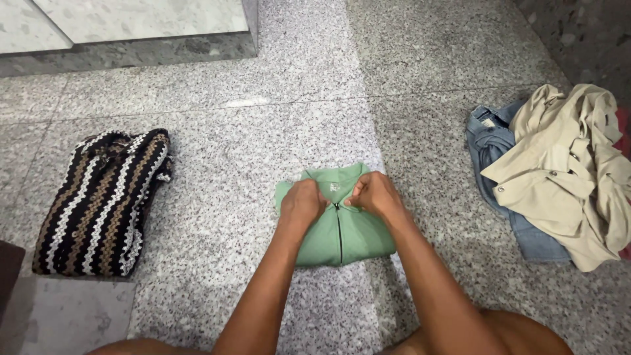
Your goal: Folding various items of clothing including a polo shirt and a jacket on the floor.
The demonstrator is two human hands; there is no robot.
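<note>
As you are kneeling over the floor (pixel 217 217), here is the state:
step: you are tidying the collar of the folded green zip top (pixel 338 227), fold nearly finished by the look of it.
left hand (pixel 303 202): grip clenching the collar fabric left of the zip.
right hand (pixel 376 194): grip pinching the collar right of the zip.
top location: lying flat on the floor, between the striped knit (pixel 102 200) and the beige jacket (pixel 568 171) piled over denim (pixel 490 141).
next move: probably calling for both collar sides being smoothed evenly.
</note>
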